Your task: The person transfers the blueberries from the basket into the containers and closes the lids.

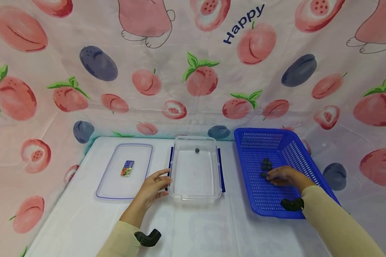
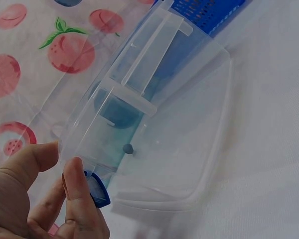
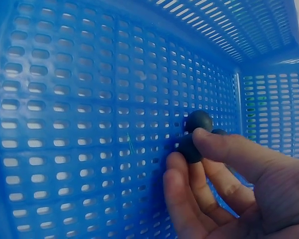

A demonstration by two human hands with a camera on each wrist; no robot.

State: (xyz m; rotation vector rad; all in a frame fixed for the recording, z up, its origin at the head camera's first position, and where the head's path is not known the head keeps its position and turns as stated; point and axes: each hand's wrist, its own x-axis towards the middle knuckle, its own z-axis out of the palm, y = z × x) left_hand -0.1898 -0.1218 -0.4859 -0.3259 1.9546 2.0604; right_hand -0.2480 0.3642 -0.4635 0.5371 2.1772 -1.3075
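Observation:
My left hand is at the left side of a clear plastic food container, its fingers touching the wall by a blue side latch. One small dark blueberry lies inside the container near its far end. Over on the right, my right hand reaches into a blue plastic basket. Between thumb and fingers it pinches a dark blueberry, partly hidden by the thumb. Several more blueberries lie on the basket floor just beyond the fingertips.
A clear lid with a blue edge and a colourful label lies flat left of the container. White cloth covers the table. A fruit-printed curtain hangs behind. The basket's slotted walls stand around the right hand.

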